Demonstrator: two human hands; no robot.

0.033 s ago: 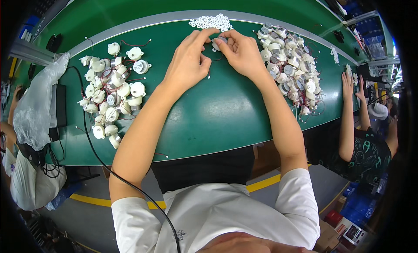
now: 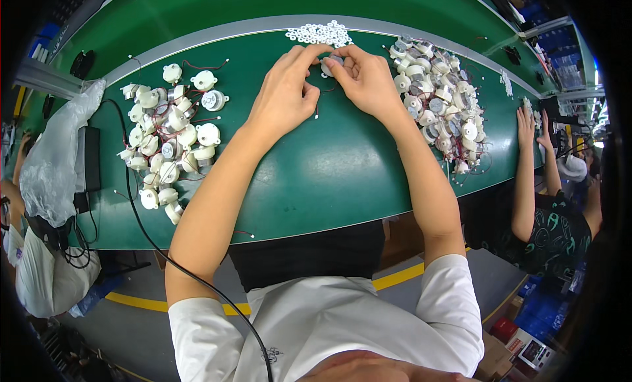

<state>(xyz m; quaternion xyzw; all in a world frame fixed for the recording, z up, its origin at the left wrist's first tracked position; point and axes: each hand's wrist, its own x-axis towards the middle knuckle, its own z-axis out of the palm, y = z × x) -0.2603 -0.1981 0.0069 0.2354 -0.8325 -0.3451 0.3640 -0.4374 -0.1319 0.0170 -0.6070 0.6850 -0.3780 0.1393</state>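
Note:
In my right hand [image 2: 361,76], thumb and curled fingers grip a small round motor [image 2: 327,67] with a grey metal face and a white rim, mostly covered by the fingers. A thin lead with a small white connector [image 2: 316,116] hangs below it on the green table. My left hand [image 2: 288,86] arches beside the motor. Its index finger stretches to the motor's far edge, close to my right fingertips, while its thumb stands apart. The remaining left fingers are partly hidden. Just beyond both hands lies a cluster of small white rings [image 2: 319,33].
Loose white-and-metal motors with red and black leads form a pile [image 2: 171,132] at left and a denser pile [image 2: 440,99] at right. A black cable [image 2: 148,227] crosses my left arm. Plastic bag [image 2: 59,152] and black box [image 2: 92,159] stand far left. Another person's hands [image 2: 526,128] are far right.
My hands and the motor stay in the same place. At the far left and far right, the other people's arms have shifted slightly.

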